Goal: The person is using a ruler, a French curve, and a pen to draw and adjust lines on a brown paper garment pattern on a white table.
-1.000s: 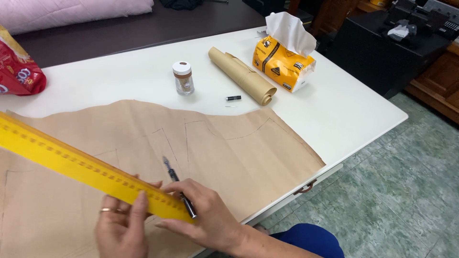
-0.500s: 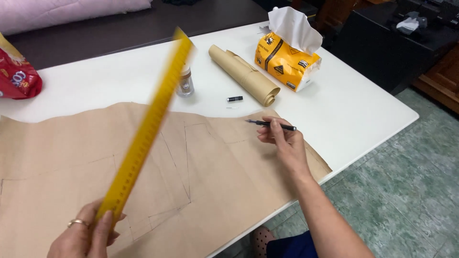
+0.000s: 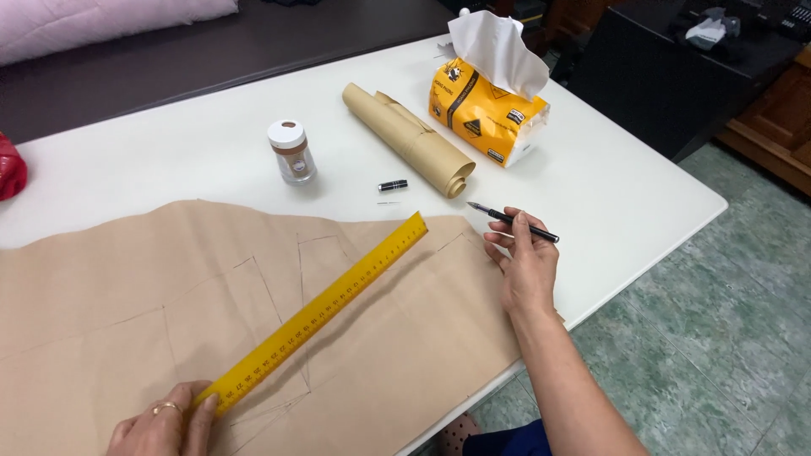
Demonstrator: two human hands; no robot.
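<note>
A large sheet of brown pattern paper with thin pencil lines lies across the white table. My left hand, a ring on one finger, grips the near end of a long yellow ruler that lies diagonally on the paper, its far end toward the upper right. My right hand rests at the paper's right edge and holds a black pen, tip pointing left, over the bare table.
Behind the paper stand a small glass jar with a white lid, a roll of brown paper, a small black pen cap and a yellow tissue pack. A red bag sits at the left edge. Green floor lies to the right.
The ruler, raised and swinging half a second ago, now lies flat on the paper, pointing up-right. My right hand with the pen stays at the paper's right edge.
</note>
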